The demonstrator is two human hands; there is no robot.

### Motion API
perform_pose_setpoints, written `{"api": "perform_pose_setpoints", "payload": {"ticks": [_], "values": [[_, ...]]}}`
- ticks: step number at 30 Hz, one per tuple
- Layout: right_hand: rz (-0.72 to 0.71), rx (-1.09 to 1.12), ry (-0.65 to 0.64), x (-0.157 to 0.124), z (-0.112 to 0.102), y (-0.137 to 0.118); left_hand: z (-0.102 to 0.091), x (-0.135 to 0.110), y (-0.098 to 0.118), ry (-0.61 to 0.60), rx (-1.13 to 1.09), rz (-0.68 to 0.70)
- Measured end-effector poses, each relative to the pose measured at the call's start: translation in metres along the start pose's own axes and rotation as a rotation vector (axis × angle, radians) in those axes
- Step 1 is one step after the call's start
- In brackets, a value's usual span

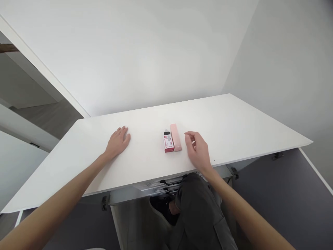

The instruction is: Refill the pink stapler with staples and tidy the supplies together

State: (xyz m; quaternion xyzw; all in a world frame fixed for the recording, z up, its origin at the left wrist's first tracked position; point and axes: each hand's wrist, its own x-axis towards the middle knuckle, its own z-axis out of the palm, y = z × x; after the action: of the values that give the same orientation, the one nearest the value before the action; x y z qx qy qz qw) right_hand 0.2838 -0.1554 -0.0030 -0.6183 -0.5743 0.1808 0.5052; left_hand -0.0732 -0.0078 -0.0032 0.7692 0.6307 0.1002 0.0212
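A pale pink stapler-like bar (pixel 176 138) lies lengthwise near the middle of the white tabletop (pixel 234 125). Touching or nearly touching its left side is a small red-and-white box (pixel 168 143). At the box's far end sits a small black piece (pixel 167 132) with a light tip; its kind is unclear. My left hand (pixel 118 141) rests palm down on the tabletop, left of these items, fingers stretched out and holding nothing. Just right of the pink bar, my right hand (pixel 198 148) has its fingers curled toward the thumb, with nothing visible in them.
Under the front edge are drawers with black handles (pixel 170 182). A dark cabinet door (pixel 281 187) stands swung out at the right, hinged below the top. My bent leg (pixel 200 208) is beneath the edge. A white wall (pixel 145 52) rises behind.
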Motion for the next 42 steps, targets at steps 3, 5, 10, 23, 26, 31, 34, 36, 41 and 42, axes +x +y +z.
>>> {"api": "perform_pose_setpoints", "payload": {"ticks": [3, 5, 10, 23, 26, 31, 34, 36, 41, 42], "values": [[-0.21, 0.056, -0.129, -0.024, 0.021, -0.036, 0.003, -0.001, 0.002, 0.017, -0.011, 0.002], [-0.367, 0.088, -0.286, -0.037, 0.042, -0.059, 0.003, -0.002, 0.002, 0.02, -0.02, -0.001], [-0.253, -0.081, -0.521, -0.038, 0.104, -0.078, 0.001, -0.006, 0.001, 0.045, -0.047, -0.009], [-0.057, -0.33, -0.375, 0.021, 0.159, -0.043, -0.003, -0.007, 0.006, 0.048, -0.066, -0.027], [-0.05, -0.34, -0.371, 0.028, 0.153, -0.032, -0.003, -0.006, 0.005, 0.053, -0.072, -0.022], [-0.053, -0.363, -0.341, 0.045, 0.132, -0.009, -0.002, -0.006, 0.002, 0.059, -0.083, -0.011], [-0.077, -0.414, -0.351, 0.059, 0.111, 0.01, -0.003, -0.005, 0.002, 0.055, -0.079, -0.018], [-0.091, -0.443, -0.348, 0.069, 0.093, 0.024, -0.004, -0.005, 0.003, 0.05, -0.077, -0.02], [-0.121, -0.475, -0.327, 0.094, 0.044, 0.064, -0.004, -0.003, 0.005, 0.047, -0.073, -0.025], [-0.116, -0.478, -0.325, 0.098, 0.035, 0.071, -0.004, -0.003, 0.005, 0.048, -0.074, -0.026]]}}
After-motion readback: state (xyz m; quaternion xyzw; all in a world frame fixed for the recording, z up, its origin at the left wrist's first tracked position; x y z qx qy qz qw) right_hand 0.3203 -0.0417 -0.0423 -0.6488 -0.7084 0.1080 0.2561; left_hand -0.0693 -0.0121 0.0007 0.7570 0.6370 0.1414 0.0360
